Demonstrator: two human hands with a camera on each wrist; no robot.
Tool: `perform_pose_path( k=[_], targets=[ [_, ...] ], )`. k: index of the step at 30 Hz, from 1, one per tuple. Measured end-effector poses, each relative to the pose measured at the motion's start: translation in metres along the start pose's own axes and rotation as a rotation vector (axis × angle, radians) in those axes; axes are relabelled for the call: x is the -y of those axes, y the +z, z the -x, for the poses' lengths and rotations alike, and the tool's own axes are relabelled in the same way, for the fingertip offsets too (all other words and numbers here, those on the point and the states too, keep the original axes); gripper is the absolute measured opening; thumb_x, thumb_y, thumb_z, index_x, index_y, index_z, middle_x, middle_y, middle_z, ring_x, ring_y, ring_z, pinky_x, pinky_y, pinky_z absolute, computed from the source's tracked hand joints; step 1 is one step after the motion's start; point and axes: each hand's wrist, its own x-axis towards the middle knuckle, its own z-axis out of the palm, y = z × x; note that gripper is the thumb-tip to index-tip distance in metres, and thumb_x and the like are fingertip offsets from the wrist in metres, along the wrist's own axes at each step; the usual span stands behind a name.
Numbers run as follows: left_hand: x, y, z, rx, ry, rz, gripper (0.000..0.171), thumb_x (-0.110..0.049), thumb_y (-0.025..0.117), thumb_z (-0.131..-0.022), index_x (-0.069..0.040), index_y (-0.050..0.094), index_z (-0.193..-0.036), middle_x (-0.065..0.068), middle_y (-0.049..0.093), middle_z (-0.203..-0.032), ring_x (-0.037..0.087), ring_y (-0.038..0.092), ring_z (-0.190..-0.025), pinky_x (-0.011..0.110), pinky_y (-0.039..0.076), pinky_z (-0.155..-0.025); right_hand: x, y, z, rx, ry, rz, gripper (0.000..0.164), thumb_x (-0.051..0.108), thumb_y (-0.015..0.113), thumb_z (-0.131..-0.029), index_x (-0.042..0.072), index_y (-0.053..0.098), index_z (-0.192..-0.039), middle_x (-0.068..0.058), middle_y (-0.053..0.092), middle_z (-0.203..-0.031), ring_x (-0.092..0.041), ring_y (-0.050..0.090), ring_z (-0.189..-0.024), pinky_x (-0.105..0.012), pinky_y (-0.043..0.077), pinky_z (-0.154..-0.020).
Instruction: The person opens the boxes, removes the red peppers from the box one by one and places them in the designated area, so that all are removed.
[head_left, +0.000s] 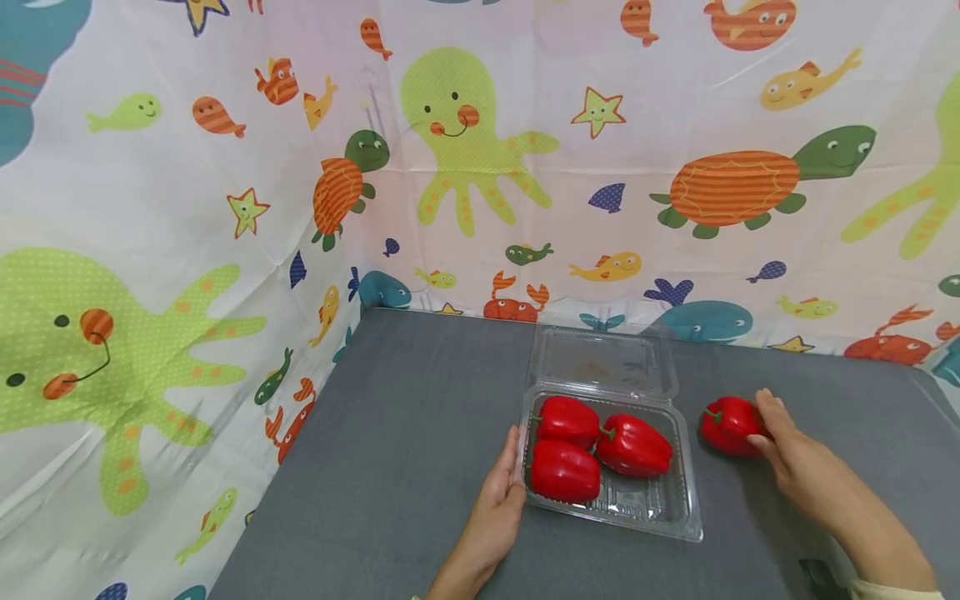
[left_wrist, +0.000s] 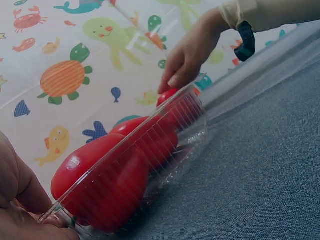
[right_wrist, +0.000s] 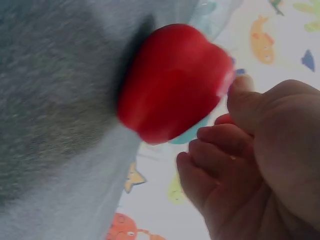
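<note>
A clear plastic clamshell container [head_left: 652, 508] lies with its lid [head_left: 600, 358] folded back. Inside are three red bell peppers: one at the back left [head_left: 567, 421], one at the front left [head_left: 565, 472] and one toward the right [head_left: 635, 446]. My left hand [head_left: 491, 517] holds the container's left side; the left wrist view shows its fingers at the rim [left_wrist: 65, 200]. Another red bell pepper [head_left: 729, 426] lies on the table right of the container. My right hand [head_left: 806, 467] is at that pepper's right end, thumb and fingers apart, the thumb at its edge in the right wrist view.
The grey tabletop [head_left: 390, 433] extends to both sides of the container. A white curtain [head_left: 480, 250] printed with sea animals hangs behind and on the left. A dark band [left_wrist: 245, 41] is on the right wrist.
</note>
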Motion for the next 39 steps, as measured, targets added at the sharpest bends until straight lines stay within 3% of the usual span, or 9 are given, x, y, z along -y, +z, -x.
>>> perform_pose_path(
  k=[6,12,17,19,26,39],
  targets=[
    [0.0,0.0,0.0,-0.003,-0.006,-0.013,0.072,0.011,0.028,-0.104,-0.005,0.003,-0.17,0.004,0.008,-0.178,0.021,0.004,-0.163,0.014,0.017,-0.122,0.026,-0.01,0.007,-0.085,-0.039,0.027,0.088,0.025,0.063,-0.106,0.016,0.005,-0.171,-0.036,0.026,-0.165,-0.062,0.039,-0.14,-0.079,0.043,-0.095],
    [0.001,0.001,0.0,-0.002,-0.012,-0.013,0.071,0.009,0.029,-0.106,-0.007,0.004,-0.17,0.003,0.008,-0.178,0.022,0.003,-0.163,0.014,0.018,-0.122,0.058,-0.019,0.014,-0.08,-0.07,0.023,0.091,0.028,0.067,-0.104,0.021,0.007,-0.172,-0.033,0.032,-0.164,-0.063,0.049,-0.132,-0.072,0.048,-0.095],
    [0.001,0.002,0.0,0.004,-0.017,0.0,0.071,0.008,0.029,-0.106,-0.007,0.003,-0.17,0.003,0.007,-0.178,0.022,0.003,-0.163,0.014,0.018,-0.122,0.079,-0.013,0.017,-0.058,-0.052,0.004,0.099,0.04,0.074,-0.099,0.024,0.008,-0.172,-0.031,0.037,-0.163,-0.06,0.059,-0.122,-0.064,0.062,-0.079],
    [0.001,0.002,0.0,0.005,-0.018,0.003,0.071,0.009,0.029,-0.106,-0.007,0.003,-0.17,0.004,0.007,-0.178,0.022,0.003,-0.163,0.014,0.018,-0.122,0.085,-0.008,0.017,-0.046,-0.049,-0.005,0.102,0.042,0.076,-0.096,0.024,0.01,-0.172,-0.03,0.039,-0.163,-0.058,0.06,-0.122,-0.06,0.064,-0.075],
    [0.0,0.001,0.0,-0.002,-0.006,0.01,0.071,0.01,0.028,-0.105,-0.005,0.002,-0.17,0.004,0.007,-0.178,0.022,0.003,-0.163,0.014,0.019,-0.122,0.103,0.002,0.011,-0.05,-0.11,-0.031,0.102,0.045,0.078,-0.094,0.023,0.016,-0.172,-0.024,0.04,-0.165,-0.053,0.056,-0.133,-0.061,0.062,-0.083],
    [-0.002,0.001,0.001,-0.004,-0.022,0.009,0.07,0.007,0.03,-0.107,-0.007,0.003,-0.17,0.003,0.007,-0.178,0.022,0.004,-0.163,0.018,0.021,-0.123,0.118,0.027,0.001,-0.059,-0.197,-0.016,0.1,0.053,0.078,-0.092,0.013,0.029,-0.168,-0.021,0.044,-0.162,-0.044,0.069,-0.12,-0.052,0.064,-0.086]
  ],
)
